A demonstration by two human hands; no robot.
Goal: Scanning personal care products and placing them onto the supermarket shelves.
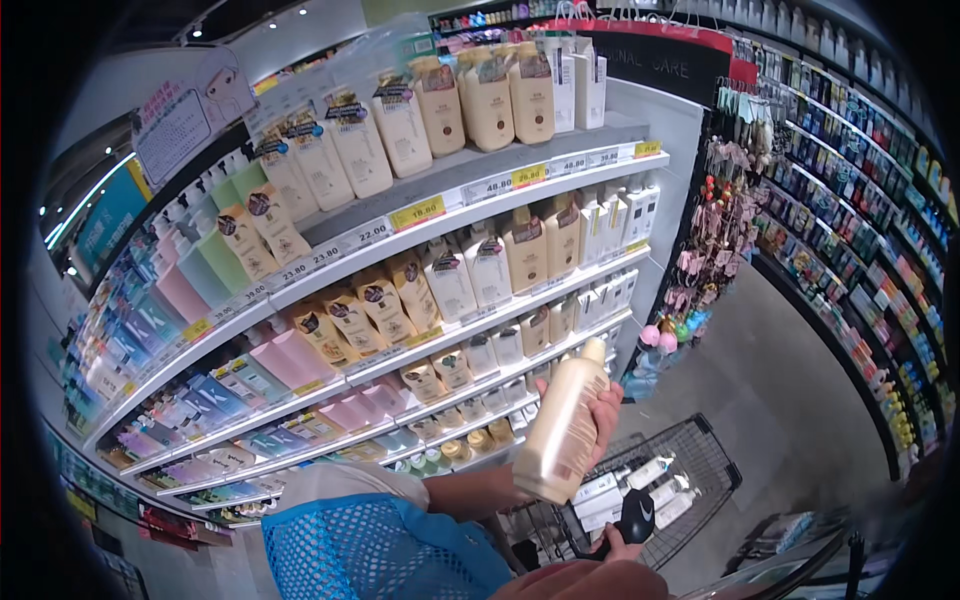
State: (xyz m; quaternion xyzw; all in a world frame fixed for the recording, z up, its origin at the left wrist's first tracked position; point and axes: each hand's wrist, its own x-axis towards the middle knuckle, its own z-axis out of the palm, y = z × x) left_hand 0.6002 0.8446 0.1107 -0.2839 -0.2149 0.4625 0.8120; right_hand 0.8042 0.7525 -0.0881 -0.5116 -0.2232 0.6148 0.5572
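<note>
My left hand [604, 421] is closed around a large beige plastic bottle [561, 431]. The bottle is tilted, its cap up and towards the shelves, with fine print on the side facing me. Lower down, my right hand [624, 549] grips a black handheld device [637, 516] with a white mark on its rounded head. Both hands are over or beside a wire shopping cart [721, 444], in which several white bottles [676, 506] and white boxes [598, 487] lie. Similar beige bottles [491, 97] stand upright on the top shelf.
A curved-looking shelf unit [450, 196] with price strips holds bottles in pink, green, blue and white. Small hair accessories [720, 225] hang on its end panel. Across the grey floor aisle [780, 352] stands another stocked shelf [847, 187]. A blue mesh vest [382, 547] covers my torso.
</note>
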